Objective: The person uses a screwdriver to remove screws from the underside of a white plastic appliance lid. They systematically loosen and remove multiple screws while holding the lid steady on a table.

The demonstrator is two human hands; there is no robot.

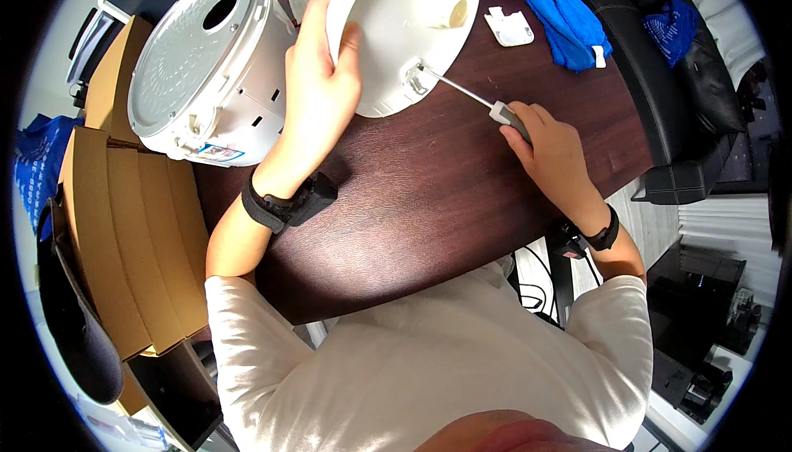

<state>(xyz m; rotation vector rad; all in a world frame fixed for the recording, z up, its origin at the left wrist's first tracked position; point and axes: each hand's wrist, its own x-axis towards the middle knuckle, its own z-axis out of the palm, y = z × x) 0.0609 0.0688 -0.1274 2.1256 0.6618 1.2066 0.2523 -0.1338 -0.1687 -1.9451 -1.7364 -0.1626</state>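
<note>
A white plastic bowl-shaped cover (388, 31) is tilted up over the far part of the table, its hollow inside facing right. My left hand (326, 68) grips its left rim, thumb toward the inside. In my right hand (549, 143) is a screwdriver (509, 116) with a grey and white handle, fingers wrapped round it. The shaft runs up to the left, its tip at a small metal-looking fitting (417, 78) inside the cover near the lower rim. Whether the tip sits in a screw is too small to tell.
A white round appliance body (206, 72) lies on its side at the far left. Right of the cover are a small white plastic piece (509, 27) and a blue cloth (549, 11). Cardboard (132, 237) stands at the table's left edge, a black sofa (652, 64) beyond its right.
</note>
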